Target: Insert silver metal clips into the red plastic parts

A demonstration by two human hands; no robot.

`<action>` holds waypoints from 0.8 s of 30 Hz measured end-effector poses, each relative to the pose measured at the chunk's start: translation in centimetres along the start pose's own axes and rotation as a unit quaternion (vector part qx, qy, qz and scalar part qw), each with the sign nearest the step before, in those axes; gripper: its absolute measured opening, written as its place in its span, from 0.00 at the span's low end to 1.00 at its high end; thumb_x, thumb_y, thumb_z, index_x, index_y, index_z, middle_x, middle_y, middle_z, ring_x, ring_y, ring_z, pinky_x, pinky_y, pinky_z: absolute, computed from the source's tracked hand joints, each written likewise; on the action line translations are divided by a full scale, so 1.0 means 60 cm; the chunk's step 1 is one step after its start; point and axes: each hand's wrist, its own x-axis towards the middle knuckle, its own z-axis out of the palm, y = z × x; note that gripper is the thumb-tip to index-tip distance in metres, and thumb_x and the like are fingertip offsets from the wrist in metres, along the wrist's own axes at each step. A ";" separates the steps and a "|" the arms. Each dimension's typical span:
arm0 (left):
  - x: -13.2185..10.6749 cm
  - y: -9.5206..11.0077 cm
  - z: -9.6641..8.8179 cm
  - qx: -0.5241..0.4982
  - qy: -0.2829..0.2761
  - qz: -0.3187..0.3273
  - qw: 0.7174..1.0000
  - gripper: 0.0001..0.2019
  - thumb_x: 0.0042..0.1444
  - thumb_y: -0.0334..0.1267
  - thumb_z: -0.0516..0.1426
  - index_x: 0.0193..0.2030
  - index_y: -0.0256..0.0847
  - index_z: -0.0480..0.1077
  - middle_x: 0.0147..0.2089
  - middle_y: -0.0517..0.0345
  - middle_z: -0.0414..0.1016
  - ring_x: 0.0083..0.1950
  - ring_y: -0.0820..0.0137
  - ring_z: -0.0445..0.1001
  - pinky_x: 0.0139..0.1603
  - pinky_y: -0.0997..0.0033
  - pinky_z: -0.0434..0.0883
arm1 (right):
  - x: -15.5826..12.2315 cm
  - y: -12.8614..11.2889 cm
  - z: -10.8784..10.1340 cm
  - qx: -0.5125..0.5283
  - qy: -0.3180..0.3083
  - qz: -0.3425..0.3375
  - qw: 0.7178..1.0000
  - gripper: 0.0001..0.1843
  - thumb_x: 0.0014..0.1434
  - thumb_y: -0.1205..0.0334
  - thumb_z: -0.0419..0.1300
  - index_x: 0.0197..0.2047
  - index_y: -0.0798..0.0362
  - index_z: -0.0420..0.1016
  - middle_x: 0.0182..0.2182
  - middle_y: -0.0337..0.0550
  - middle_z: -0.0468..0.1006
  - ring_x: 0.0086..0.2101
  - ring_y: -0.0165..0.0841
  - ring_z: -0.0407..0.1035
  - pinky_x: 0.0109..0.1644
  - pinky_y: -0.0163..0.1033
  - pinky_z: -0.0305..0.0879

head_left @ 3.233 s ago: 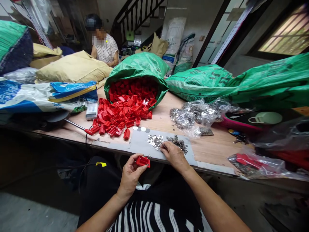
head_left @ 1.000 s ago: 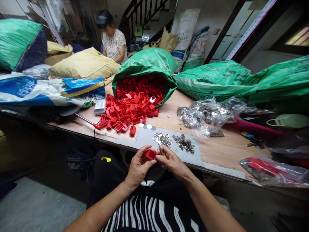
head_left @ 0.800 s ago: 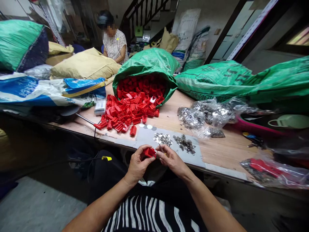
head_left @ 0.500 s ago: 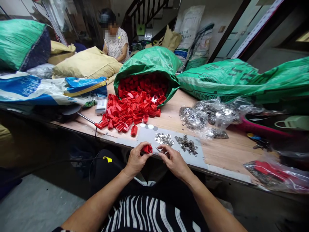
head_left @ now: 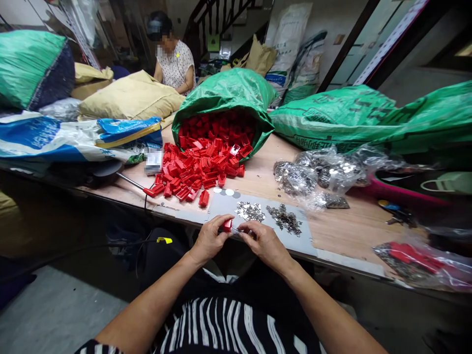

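While a small, hollow, red plastic piece (head_left: 227,225) is pinched between the thumb and fingers of the left hand (head_left: 209,239), a thin, dark metal rod (head_left: 236,229) is gripped between the thumb and fingers of the right hand (head_left: 264,242), its tip brought up to the near end of that piece; whether the tip has been pushed inside cannot be told. Both hands are held close together just in front of the edge of the wood-grained worktop (head_left: 342,223). Work on the held piece appears to be in progress rather than finished, though its inner side is hidden. Much seems to be left: a large heap of loose, red plastic pieces (head_left: 197,167) is spilled from the mouth of a green woven sack (head_left: 228,91), and more are contained within it. On a flat, grey sheet (head_left: 217,211), a pile of bright, silvery metal bits (head_left: 250,211) and, beside it, a pile of darker metal bits (head_left: 283,220) are laid out, neither used up. Further metal parts are kept in crumpled, clear plastic bags (head_left: 317,172) behind. No separate group of completed pieces can be made out.
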 end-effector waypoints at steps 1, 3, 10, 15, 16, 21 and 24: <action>0.002 -0.001 -0.001 -0.002 -0.007 0.001 1.000 0.21 0.51 0.26 0.59 0.52 0.42 0.70 0.48 0.55 0.77 0.48 0.67 0.75 0.51 0.67 0.70 | 0.001 0.001 0.001 -0.006 -0.001 0.001 1.000 0.08 0.58 0.66 0.57 0.40 0.50 0.75 0.34 0.42 0.77 0.34 0.32 0.71 0.41 0.38 0.66; 0.003 -0.002 -0.004 -0.006 -0.017 0.001 1.000 0.20 0.51 0.26 0.60 0.51 0.42 0.70 0.47 0.56 0.77 0.45 0.68 0.75 0.49 0.69 0.71 | 0.001 0.003 0.002 -0.012 -0.003 0.003 1.000 0.09 0.57 0.68 0.58 0.40 0.50 0.75 0.34 0.42 0.77 0.34 0.32 0.71 0.40 0.37 0.67; 0.003 -0.009 -0.006 -0.024 -0.024 -0.007 0.999 0.18 0.51 0.28 0.60 0.50 0.43 0.71 0.45 0.58 0.78 0.43 0.70 0.76 0.48 0.71 0.71 | 0.006 0.004 0.003 -0.036 -0.028 -0.021 0.999 0.10 0.57 0.71 0.58 0.40 0.50 0.77 0.35 0.43 0.77 0.37 0.33 0.72 0.43 0.38 0.67; 0.006 -0.009 -0.007 -0.027 -0.031 -0.021 0.999 0.17 0.51 0.29 0.60 0.49 0.43 0.72 0.45 0.58 0.79 0.43 0.69 0.76 0.48 0.70 0.71 | 0.008 0.007 0.006 -0.039 -0.028 -0.038 0.998 0.10 0.58 0.72 0.57 0.39 0.50 0.77 0.35 0.43 0.77 0.37 0.33 0.72 0.44 0.38 0.68; 0.007 -0.009 -0.008 -0.027 -0.033 -0.025 0.999 0.17 0.51 0.29 0.60 0.48 0.43 0.72 0.45 0.58 0.79 0.43 0.69 0.76 0.49 0.70 0.71 | 0.008 0.007 0.006 -0.038 -0.028 -0.037 0.998 0.10 0.58 0.72 0.57 0.39 0.50 0.77 0.35 0.43 0.77 0.37 0.33 0.72 0.43 0.37 0.68; 0.009 -0.009 -0.011 -0.035 -0.042 -0.034 0.998 0.16 0.51 0.32 0.61 0.48 0.43 0.73 0.44 0.57 0.79 0.44 0.67 0.77 0.49 0.69 0.72 | 0.009 0.008 0.002 -0.015 -0.040 -0.027 0.999 0.09 0.58 0.71 0.58 0.39 0.50 0.77 0.35 0.43 0.78 0.38 0.33 0.72 0.43 0.38 0.67; 0.008 -0.010 -0.011 -0.041 -0.041 -0.035 0.998 0.16 0.51 0.31 0.61 0.49 0.43 0.73 0.43 0.57 0.79 0.43 0.67 0.77 0.48 0.69 0.72 | 0.011 0.006 -0.002 -0.010 -0.045 -0.023 0.999 0.09 0.57 0.71 0.58 0.38 0.50 0.77 0.36 0.43 0.78 0.38 0.34 0.72 0.44 0.38 0.67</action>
